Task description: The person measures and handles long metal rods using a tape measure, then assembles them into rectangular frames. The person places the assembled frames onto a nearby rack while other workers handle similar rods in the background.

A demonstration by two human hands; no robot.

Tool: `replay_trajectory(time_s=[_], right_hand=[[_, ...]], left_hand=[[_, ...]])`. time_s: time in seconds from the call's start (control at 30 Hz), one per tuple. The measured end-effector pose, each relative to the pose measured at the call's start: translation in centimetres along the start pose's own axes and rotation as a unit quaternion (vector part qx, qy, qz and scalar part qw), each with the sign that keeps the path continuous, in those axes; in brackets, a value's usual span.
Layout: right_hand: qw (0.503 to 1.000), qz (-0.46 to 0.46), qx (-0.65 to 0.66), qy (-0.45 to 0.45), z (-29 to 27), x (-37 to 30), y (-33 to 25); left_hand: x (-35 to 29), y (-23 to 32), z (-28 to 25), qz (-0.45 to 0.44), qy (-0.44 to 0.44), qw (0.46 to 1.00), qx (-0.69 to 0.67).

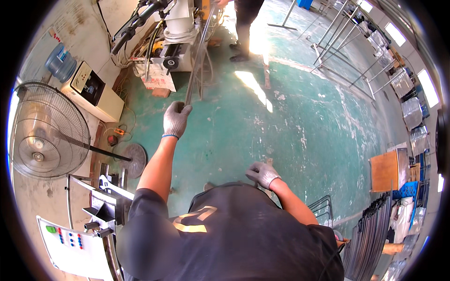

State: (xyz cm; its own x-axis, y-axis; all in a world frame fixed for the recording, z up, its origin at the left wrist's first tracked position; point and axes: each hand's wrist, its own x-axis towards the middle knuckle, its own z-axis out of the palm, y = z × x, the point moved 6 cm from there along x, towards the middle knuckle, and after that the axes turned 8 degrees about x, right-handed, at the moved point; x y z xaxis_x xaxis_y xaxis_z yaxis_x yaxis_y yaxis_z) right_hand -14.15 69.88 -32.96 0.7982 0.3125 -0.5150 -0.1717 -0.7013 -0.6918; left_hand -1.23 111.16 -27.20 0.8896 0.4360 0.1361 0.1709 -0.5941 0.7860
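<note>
Out ahead on the left, my left hand [176, 120], in a grey knit glove, is closed round the near end of a bundle of long thin metal rods [195, 70]. The rods run away from me past a white machine [180, 23]. At their far end is another person's hand [222, 3], which seems to touch them. My right hand [262, 174], gloved the same way, hangs low beside my body. Its fingers are loosely bent and I see nothing in them.
The other person [246, 28] stands at the top in dark trousers. On the left are a fan [49, 131], a water dispenser [93, 91], an adjustable wrench [115, 187] and a whiteboard [77, 248]. Dark bent rods [370, 234] stack at the lower right; metal frames [344, 51] stand far right.
</note>
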Motion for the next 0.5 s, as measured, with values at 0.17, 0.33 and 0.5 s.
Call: replay_trajectory(time_s=[0.17, 0.33, 0.5], right_hand=[[0.999, 0.029, -0.001, 0.014, -0.5, -0.6, 1.1], [0.999, 0.035, -0.014, 0.026, -1.1, -1.6, 1.3], [0.998, 0.053, -0.024, 0.026, -1.6, -2.4, 1.2]], left_hand=[[0.9, -0.1, -0.5, -0.012, 0.010, 0.999, 0.039], [1.9, -1.4, 0.0, 0.047, 0.001, 0.998, 0.050], [2.2, -1.4, 0.0, 0.088, -0.012, 0.995, 0.042]])
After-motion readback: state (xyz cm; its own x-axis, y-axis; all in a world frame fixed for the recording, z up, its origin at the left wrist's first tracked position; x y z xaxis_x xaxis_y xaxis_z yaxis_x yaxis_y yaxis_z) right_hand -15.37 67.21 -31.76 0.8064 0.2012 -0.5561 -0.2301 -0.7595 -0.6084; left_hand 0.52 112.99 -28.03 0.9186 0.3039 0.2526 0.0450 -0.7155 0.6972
